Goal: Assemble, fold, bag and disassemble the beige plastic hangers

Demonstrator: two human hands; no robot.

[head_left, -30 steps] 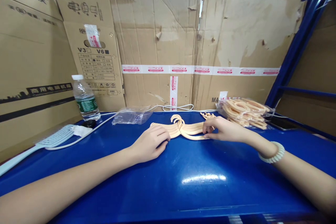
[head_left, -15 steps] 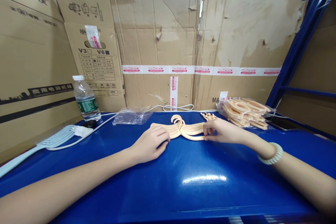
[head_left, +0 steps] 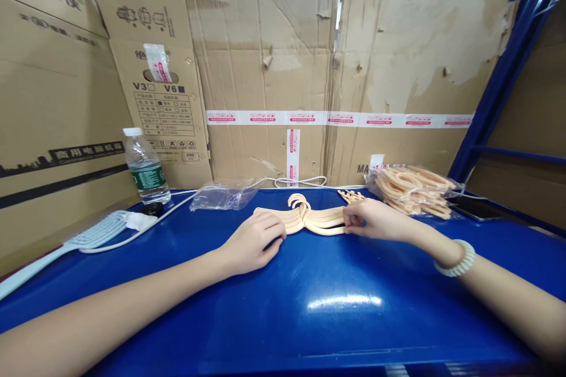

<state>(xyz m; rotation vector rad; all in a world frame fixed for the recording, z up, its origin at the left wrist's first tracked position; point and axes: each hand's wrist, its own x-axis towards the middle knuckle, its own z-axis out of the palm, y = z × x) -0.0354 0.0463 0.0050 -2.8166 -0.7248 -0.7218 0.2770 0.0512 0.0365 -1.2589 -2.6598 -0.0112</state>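
Several peach-coloured clothes hangers [head_left: 326, 217] lie fanned together on the blue table, their hooks pointing away from me. My left hand [head_left: 259, 240] is closed over the left ends of the hangers, and its fingers hide those ends. At the other side, my right hand [head_left: 369, 220] pinches the right end of the nearest hanger between thumb and fingers. A gap shows between that nearest hanger's right arm and the ones behind it. Just behind my right hand, a few more peach-coloured pieces [head_left: 351, 195] stick out, partly hidden.
At the back right is a clear bag of peach hangers [head_left: 413, 188], with a dark phone [head_left: 477, 208] beside it. A water bottle [head_left: 147, 171], a light-blue hairbrush [head_left: 99, 230], a white cable [head_left: 132, 240] and a crumpled plastic bag [head_left: 223, 196] are on the left. Cardboard [head_left: 265, 82] walls the back.
The nearest hanger's right arm has shifted slightly away from me, narrowing the gap behind it. My right hand moved marginally with it; my left hand stayed in place.
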